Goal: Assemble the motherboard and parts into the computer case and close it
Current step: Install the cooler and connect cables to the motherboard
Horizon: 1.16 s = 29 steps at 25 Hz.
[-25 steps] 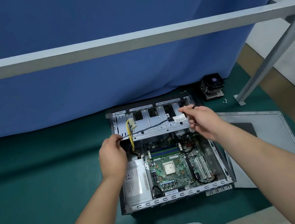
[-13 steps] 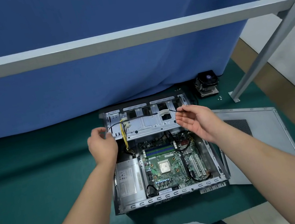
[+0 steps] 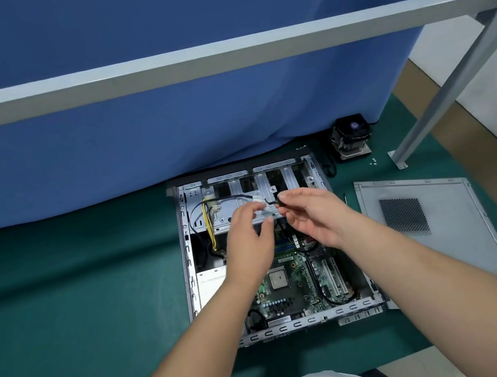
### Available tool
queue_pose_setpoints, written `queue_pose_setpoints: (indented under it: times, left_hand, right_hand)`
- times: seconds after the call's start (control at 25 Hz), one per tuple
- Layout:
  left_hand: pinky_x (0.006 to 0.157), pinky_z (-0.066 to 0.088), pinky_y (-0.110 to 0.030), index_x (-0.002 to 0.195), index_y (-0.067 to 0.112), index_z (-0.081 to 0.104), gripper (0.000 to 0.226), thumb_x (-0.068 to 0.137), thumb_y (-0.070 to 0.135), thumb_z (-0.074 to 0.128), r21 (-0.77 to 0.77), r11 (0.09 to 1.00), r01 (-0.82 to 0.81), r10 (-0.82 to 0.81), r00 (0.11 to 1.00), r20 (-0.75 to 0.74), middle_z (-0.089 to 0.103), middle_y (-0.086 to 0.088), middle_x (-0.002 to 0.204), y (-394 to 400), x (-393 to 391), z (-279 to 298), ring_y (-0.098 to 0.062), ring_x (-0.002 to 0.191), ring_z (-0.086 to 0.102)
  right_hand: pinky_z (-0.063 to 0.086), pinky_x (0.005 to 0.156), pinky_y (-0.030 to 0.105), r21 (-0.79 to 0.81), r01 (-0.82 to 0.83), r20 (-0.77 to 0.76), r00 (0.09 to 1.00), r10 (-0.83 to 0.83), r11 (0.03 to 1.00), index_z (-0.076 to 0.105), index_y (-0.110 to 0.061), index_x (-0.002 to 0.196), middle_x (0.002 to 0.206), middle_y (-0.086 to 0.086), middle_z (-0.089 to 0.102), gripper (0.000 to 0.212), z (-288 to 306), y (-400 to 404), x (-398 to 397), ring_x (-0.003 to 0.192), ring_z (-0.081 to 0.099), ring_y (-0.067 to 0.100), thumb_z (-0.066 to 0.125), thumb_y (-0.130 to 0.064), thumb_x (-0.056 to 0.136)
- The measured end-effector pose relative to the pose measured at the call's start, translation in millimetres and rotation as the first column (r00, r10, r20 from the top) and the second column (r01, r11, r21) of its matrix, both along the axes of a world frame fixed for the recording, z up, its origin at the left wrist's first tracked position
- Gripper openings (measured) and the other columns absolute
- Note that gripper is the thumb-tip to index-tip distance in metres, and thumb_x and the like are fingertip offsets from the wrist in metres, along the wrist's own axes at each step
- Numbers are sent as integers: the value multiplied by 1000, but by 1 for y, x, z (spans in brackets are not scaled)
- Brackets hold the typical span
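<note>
Head view, right hand (image 3: pixel 310 219) pinching black cable (image 3: pixel 235 196), left hand (image 3: pixel 250 241) loosely open, hiding motherboard (image 3: pixel 290 284) top.

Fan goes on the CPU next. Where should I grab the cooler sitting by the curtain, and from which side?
Grip the CPU cooler by the two opposite sides of its square black fan frame, coming from above. It stands upright on the mat, fan up, with the curtain just behind; its cable trails left.

Motherboard (image 3: pixel 293 283) in case (image 3: pixel 187 265); side panel (image 3: pixel 445 220) right; cooler (image 3: pixel 350 137) behind.
</note>
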State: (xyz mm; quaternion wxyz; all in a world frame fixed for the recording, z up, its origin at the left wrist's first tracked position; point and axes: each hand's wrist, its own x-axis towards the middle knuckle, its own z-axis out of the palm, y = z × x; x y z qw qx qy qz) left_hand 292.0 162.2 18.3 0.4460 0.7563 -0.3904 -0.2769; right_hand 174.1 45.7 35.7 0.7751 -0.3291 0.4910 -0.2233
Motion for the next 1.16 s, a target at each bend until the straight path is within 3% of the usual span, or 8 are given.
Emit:
queue_pose_setpoints:
  times: [0.12,0.2,0.28,0.36,0.52,0.72,1.0,1.16]
  left_hand:
    - [75,53,-31,102,13,70,22,103,30,55,235,969,-75,152,932,-329,71,0,99,-14,-8,-1,-17,86,63]
    - [88,56,-38,111,14,73,20,103,22,56,216,975,-59,198,678,-708,75,-4,105,-18,-10,-1,-20,92,68]
    - [93,54,-37,114,14,74,21,101,15,58,119,988,-97,150,444,-883,76,-6,103,-19,-10,-2,-18,94,69]
    - [95,52,-35,116,17,76,24,98,11,62,52,990,-129,98,381,-919,76,-7,100,-20,-10,-3,-16,93,69]
    - [81,56,-24,114,12,76,21,96,6,67,-38,986,-163,38,437,-899,76,-7,99,-19,-14,-9,-14,91,71]
    - [77,54,-19,118,-2,70,23,95,2,66,-79,980,-181,26,515,-857,71,5,76,-24,-18,-17,-2,61,63]
    - [101,54,-35,103,11,79,14,90,10,75,-54,985,-163,52,583,-811,78,-8,100,-40,-23,-36,-24,104,73]
    - [102,55,-43,90,19,81,4,90,21,78,11,990,-139,109,725,-680,76,2,87,-42,-25,-51,-11,84,69]
  right_hand:
    - [60,65,23,78,42,68,997,-48,996,72,2,109,90,18,76,16,0,4,1,75,74,17,67,1,94]
    - [59,61,22,126,56,70,995,-66,990,73,1,107,83,15,74,14,0,7,1,70,72,16,66,0,95]
    - [56,57,20,160,39,28,999,-44,986,74,-2,103,76,9,71,12,0,10,-1,64,68,12,68,-5,94]
    - [54,55,18,189,30,5,1000,-31,981,73,-2,106,74,6,69,14,1,11,-3,62,64,10,68,-8,94]
    - [53,55,18,255,50,14,998,-56,966,68,-5,101,70,5,67,8,-1,10,-7,58,63,9,67,-7,93]
    - [53,54,17,251,10,-1,1000,-10,968,70,-6,104,68,4,67,11,-6,3,-9,57,64,8,67,-8,94]
    - [52,54,20,204,-79,-111,988,104,976,72,-4,102,71,5,67,11,-19,-25,-18,59,65,10,71,-6,91]
    - [56,64,22,-247,-388,-497,838,228,888,72,-13,93,78,1,73,3,-30,-52,-20,67,67,11,70,-14,91]
